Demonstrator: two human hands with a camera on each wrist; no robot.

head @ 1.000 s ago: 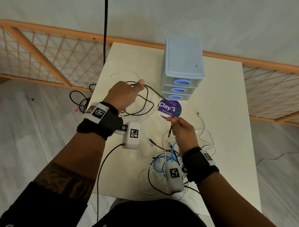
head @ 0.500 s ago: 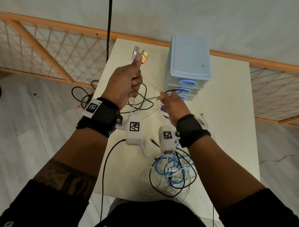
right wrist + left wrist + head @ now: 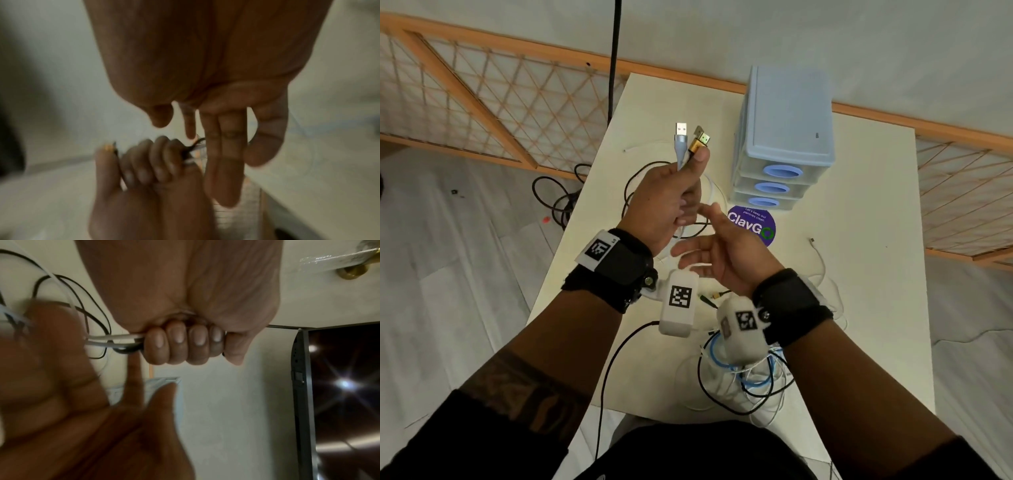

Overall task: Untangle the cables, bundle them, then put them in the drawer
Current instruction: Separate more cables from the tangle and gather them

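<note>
My left hand (image 3: 674, 198) is raised over the table and grips two cable ends in a fist: a silver USB plug (image 3: 681, 132) and a gold plug (image 3: 700, 140) stick up above the thumb. In the left wrist view the curled fingers (image 3: 183, 344) clamp white and black cables (image 3: 115, 340) that trail down to loops on the table (image 3: 859, 212). My right hand (image 3: 719, 253) hovers just beside the left fist with fingers straight and spread, holding nothing. A tangle of blue, black and white cables (image 3: 746, 377) lies near the front edge, partly hidden by my right wrist.
A pale blue three-drawer unit (image 3: 787, 137) stands at the back of the table, all drawers shut. A purple round sticker (image 3: 756, 226) lies in front of it. A thin white cable (image 3: 822, 260) runs along the right side. Black cables (image 3: 558, 198) lie on the floor at left.
My left hand lifted the two plugs higher and toward me. My right hand let go of the cable it was pinching, drew back and opened beside the left fist.
</note>
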